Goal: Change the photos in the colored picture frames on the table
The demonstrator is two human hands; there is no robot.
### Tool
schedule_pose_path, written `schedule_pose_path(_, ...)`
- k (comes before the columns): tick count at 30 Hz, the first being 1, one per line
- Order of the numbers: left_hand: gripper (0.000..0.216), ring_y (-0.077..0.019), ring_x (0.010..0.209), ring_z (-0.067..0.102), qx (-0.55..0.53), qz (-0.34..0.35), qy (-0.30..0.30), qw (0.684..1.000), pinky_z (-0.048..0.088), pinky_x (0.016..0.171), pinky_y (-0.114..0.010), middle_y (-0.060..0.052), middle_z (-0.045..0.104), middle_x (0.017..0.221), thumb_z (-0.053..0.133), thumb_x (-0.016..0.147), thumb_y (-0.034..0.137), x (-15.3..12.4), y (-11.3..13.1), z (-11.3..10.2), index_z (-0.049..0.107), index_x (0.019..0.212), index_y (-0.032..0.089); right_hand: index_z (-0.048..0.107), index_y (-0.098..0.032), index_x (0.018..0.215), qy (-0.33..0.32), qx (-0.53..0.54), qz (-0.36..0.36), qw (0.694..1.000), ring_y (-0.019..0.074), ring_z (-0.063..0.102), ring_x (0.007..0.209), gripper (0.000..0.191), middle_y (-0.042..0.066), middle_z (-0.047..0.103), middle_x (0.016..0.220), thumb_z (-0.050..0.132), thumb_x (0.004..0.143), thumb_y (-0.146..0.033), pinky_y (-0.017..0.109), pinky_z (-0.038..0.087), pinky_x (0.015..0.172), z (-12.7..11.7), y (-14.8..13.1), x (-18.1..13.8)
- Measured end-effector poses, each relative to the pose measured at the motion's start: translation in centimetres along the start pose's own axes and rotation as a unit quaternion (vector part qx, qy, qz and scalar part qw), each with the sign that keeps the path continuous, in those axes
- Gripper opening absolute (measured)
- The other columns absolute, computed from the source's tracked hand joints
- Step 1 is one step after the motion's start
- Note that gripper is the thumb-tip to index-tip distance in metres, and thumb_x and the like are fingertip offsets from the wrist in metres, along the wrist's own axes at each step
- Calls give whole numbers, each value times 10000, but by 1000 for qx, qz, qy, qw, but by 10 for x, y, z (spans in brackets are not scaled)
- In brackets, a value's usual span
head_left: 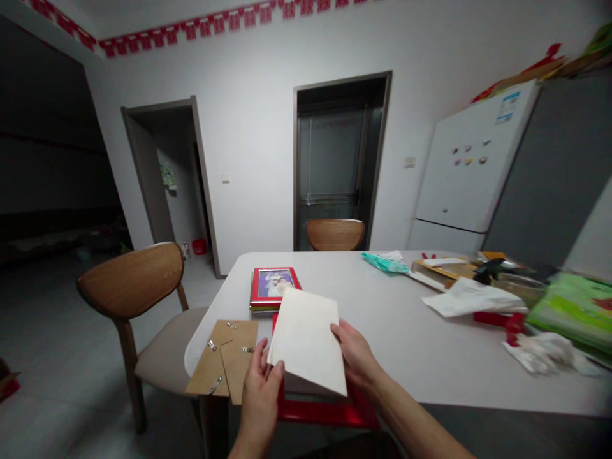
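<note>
Both hands hold a cream sheet of card just above the table's near edge. My left hand pinches its lower left corner, thumb on top. Along the sheet's right edge my right hand grips it with closed fingers. Under the sheet lies a red picture frame, empty, partly hidden by the sheet and my hands. A brown backing board with metal clips lies left of it, overhanging the table corner. A stack of red frames with a photo on top sits behind.
The white table carries clutter at the right: white papers, a teal cloth, green packets, crumpled tissue. A wooden chair stands at the left, another chair at the far side. A fridge stands behind.
</note>
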State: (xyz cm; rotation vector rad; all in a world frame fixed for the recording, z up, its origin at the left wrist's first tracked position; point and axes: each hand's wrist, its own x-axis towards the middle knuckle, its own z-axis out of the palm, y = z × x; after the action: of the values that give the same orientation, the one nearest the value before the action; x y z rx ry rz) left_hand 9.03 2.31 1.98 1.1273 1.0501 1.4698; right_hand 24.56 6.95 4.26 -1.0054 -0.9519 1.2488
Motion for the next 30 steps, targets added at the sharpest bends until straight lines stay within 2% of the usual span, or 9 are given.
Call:
schedule_pose_path(4,546,-215,1113,431,171,7,-38,985,321,949,-323,-135,468,1214,537,653,288,-1,2,-11,420,1156,110,553,-154,840,-19,-39,41,998,180,621,691,261,55,668,818,427,612,-136,271,489,606,-23,-3,10)
schedule_pose_path(8,549,-229,1143,393,362,27,-108,925,279,984,-338,-135,462,1221,529,609,199,-9,-1,-8,453,1141,84,555,-133,888,-21,-116,42,992,167,621,647,347,63,668,827,371,594,-115,249,476,567,-35,16,20)
schedule_pose_path(11,567,-236,1164,367,421,57,-147,893,274,994,-357,-148,422,1253,543,593,182,-13,-7,-5,456,1144,80,545,-98,953,-12,-171,40,984,164,611,597,410,73,670,779,345,596,-119,245,462,536,-35,27,29)
schedule_pose_path(14,545,-245,1169,360,450,88,-173,872,281,991,-387,-154,417,1256,564,592,184,-13,-14,-7,480,1122,93,526,-84,1033,-7,-236,6,972,161,607,620,474,68,668,783,329,603,-118,243,457,567,-33,31,37)
schedule_pose_path(18,512,-254,1156,377,477,115,-181,853,305,975,-410,-166,429,1243,568,599,181,-12,-17,-10,499,1098,93,531,-89,1059,48,-367,-56,927,161,596,768,496,82,643,922,328,607,-108,230,437,672,-35,28,43)
schedule_pose_path(21,469,-259,1149,386,496,128,-187,838,321,964,-415,-174,434,1236,565,615,186,-12,-15,-10,517,1072,91,541,-101,1055,77,-449,-80,887,169,584,798,455,87,638,928,340,649,-135,241,419,710,-38,24,41)
schedule_pose_path(25,422,-262,1160,372,530,134,-199,813,322,964,-419,-161,442,1234,561,627,184,-15,-11,-7,536,1040,103,542,-139,1069,58,-522,-135,840,179,558,867,402,83,624,969,378,705,-193,253,385,772,-35,23,32)
schedule_pose_path(30,380,-269,1169,356,571,139,-212,781,324,963,-429,-139,479,1207,551,624,154,-19,-9,-1,559,1003,118,553,-101,1054,31,-605,-156,781,203,520,933,377,128,601,1000,381,730,-185,287,347,826,-32,32,26)
